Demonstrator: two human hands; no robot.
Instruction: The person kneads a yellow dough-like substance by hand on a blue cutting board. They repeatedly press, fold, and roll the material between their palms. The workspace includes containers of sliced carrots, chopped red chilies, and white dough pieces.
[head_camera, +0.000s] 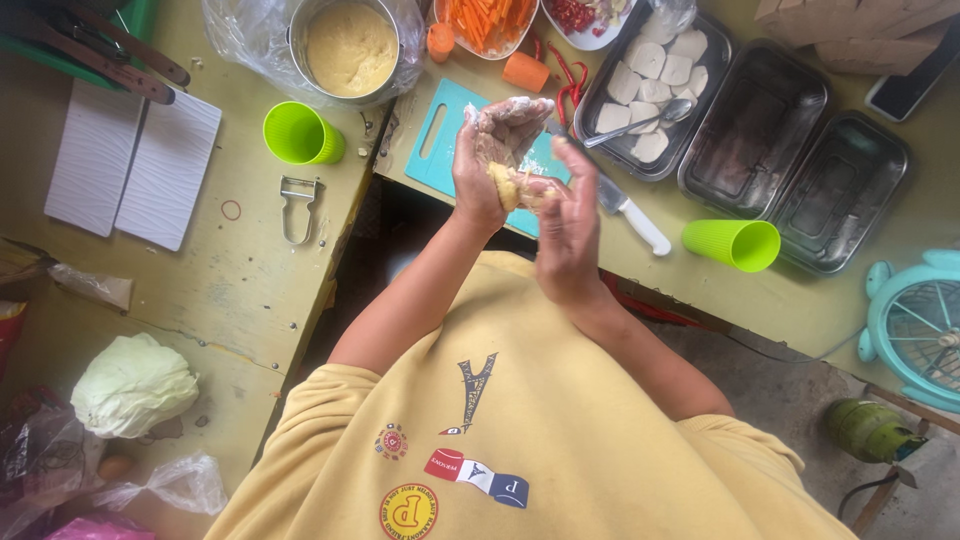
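A lump of pale yellow dough (512, 186) sits between the two palms, above the turquoise cutting board (450, 135); its long axis appears to run slantwise from near the left wrist toward the right fingers. The left hand (495, 160), in a thin clear glove, cups it from below with the fingers spread. The right hand (570, 225) presses against it, fingers curled. A white-handled knife (630, 212) lies just beside, and a green cup (735, 243) stands farther right.
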